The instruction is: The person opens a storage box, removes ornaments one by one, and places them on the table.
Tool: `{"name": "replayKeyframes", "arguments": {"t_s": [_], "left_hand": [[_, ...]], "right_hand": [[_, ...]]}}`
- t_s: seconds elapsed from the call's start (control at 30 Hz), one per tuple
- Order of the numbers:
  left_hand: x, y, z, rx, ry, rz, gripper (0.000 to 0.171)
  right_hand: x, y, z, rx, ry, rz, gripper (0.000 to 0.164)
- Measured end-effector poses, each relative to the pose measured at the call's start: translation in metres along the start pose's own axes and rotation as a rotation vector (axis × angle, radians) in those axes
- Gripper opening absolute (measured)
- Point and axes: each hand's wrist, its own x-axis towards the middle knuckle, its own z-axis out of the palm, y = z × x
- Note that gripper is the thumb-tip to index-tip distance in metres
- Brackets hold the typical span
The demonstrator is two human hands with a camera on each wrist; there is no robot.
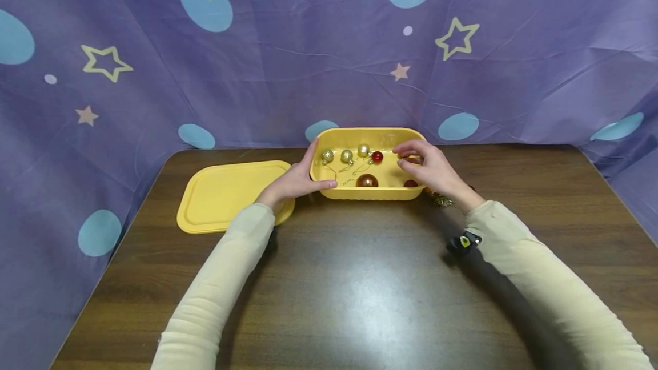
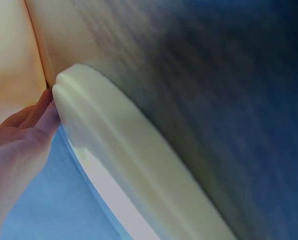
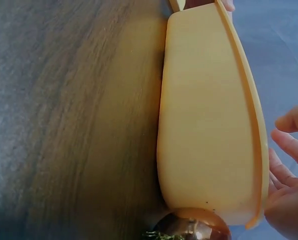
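A yellow plastic container (image 1: 368,193) stands near the back of the table, with several small gold baubles (image 1: 346,156), a small red bauble (image 1: 377,157), a larger copper bauble (image 1: 367,180) and a dark red one (image 1: 410,183) inside. At its left end my left hand (image 1: 295,180) holds the corner, thumb along the front rim and fingers against the side. My right hand (image 1: 429,167) is over the right end with bent fingers. In the right wrist view, thumb and fingertips stand apart beside the rim. A dark red shape shows partly behind those fingers.
The yellow lid (image 1: 226,193) lies flat on the wooden table (image 1: 334,278), left of the container and partly under the left forearm. Outside the right end sits a shiny copper bauble (image 3: 194,225) with a gold top. A purple patterned cloth (image 1: 329,61) hangs behind.
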Motion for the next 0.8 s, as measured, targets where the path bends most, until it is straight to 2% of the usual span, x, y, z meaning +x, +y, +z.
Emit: {"name": "replayKeyframes", "arguments": {"t_s": [0.27, 0.8], "left_hand": [[0.0, 0.001, 0.001, -0.011, -0.008, -0.018, 0.116], [-0.001, 0.002, 0.002, -0.047, -0.005, -0.045, 0.116]], "right_hand": [[0.009, 0.001, 0.004, -0.055, -0.029, 0.013, 0.026], [0.032, 0.01, 0.011, -0.05, -0.058, 0.046, 0.027]]}}
